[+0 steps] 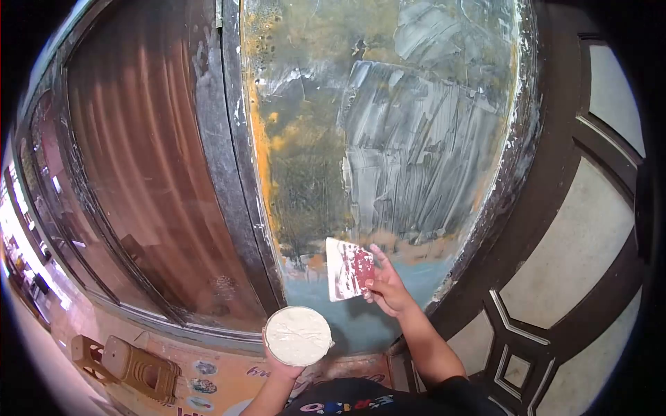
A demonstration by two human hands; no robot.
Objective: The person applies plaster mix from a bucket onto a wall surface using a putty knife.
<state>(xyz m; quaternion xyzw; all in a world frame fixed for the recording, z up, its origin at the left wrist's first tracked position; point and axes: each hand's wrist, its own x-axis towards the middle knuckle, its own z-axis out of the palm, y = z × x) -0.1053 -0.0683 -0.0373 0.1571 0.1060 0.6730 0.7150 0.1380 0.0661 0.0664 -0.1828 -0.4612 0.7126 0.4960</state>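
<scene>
In my right hand (390, 288) is a flat red putty scraper (352, 269), its face and left edge smeared with white putty. Fingers and thumb pinch its right side, in front of the lower wall. Lower and to the left, my left hand (283, 366) holds up a round tub of putty (298, 336) from beneath; the creamy surface inside has ridges, and most of the fingers are hidden under it. Facing me is a wall panel (305, 173), patchy green and orange. Streaky white putty (409, 159) covers much of its right half.
To the left stands a glass window (139, 173) with a brown curtain behind it. A dark door with pale panels (562, 249) is on the right. Stacked brown plastic stools (142, 367) sit at lower left on a printed sheet (229, 371).
</scene>
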